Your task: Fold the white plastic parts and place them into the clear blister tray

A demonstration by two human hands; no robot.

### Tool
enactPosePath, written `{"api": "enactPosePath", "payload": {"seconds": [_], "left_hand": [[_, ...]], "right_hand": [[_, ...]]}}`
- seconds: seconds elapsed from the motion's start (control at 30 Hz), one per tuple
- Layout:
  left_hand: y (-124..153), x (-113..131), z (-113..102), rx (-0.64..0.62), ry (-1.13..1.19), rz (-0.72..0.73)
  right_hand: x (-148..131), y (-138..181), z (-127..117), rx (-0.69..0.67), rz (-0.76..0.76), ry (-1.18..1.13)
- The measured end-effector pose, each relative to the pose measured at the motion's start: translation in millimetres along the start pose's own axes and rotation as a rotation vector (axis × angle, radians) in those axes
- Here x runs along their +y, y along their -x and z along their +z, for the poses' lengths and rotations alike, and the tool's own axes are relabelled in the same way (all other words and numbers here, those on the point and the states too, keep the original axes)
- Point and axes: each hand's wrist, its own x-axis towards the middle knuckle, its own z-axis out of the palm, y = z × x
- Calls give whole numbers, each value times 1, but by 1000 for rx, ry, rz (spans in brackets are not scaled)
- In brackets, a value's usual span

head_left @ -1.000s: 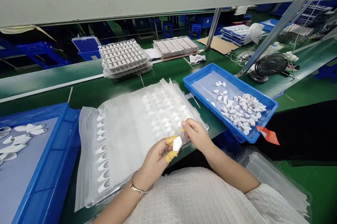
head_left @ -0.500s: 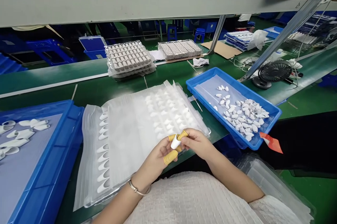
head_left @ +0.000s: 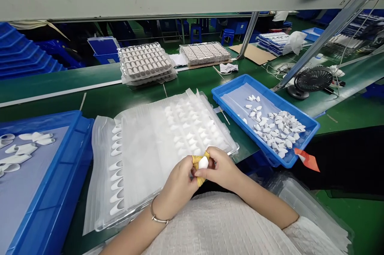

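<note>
A small white plastic part (head_left: 203, 162) is pinched between both hands at the near edge of the bench. My left hand (head_left: 177, 187), with a bracelet on the wrist and yellow finger cots, grips it from the left. My right hand (head_left: 220, 169), also with a yellow cot, closes on it from the right. Just beyond the hands lies a clear blister tray (head_left: 156, 147) covered by a translucent sheet, with a column of white parts showing along its left side.
A blue bin (head_left: 303, 145) at the right holds several loose white parts. Another blue bin (head_left: 64, 179) at the left holds longer white pieces. Stacked filled trays (head_left: 144, 63) sit across the green conveyor. A small black fan (head_left: 310, 79) stands far right.
My right hand has come in from the tray edge to meet the left. Both hands now close tightly around the white part, which was held by the left hand alone a second ago.
</note>
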Motion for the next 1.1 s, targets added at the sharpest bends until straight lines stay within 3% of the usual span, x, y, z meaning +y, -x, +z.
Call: {"api": "enactPosePath", "payload": {"seconds": [0.17, 0.37, 0.47, 0.6, 0.87, 0.97, 1.1], "left_hand": [[2, 5, -1, -30, -62, 2], [1, 1, 0, -103, -41, -19], [0, 2, 1, -92, -73, 1], [-1, 3, 0, -41, -175, 48], [2, 5, -1, 10, -134, 115], [2, 5, -1, 22, -137, 114], [11, 3, -11, 76, -133, 146]], "right_hand": [[1, -2, 4, -4, 47, -163], [8, -8, -4, 0, 230, -423], [6, -4, -9, -2, 180, -421], [5, 0, -9, -113, 116, -376], [16, -5, 1, -207, 348, -750], [16, -4, 4, -219, 351, -758], [7, -2, 7, -267, 241, -615]]}}
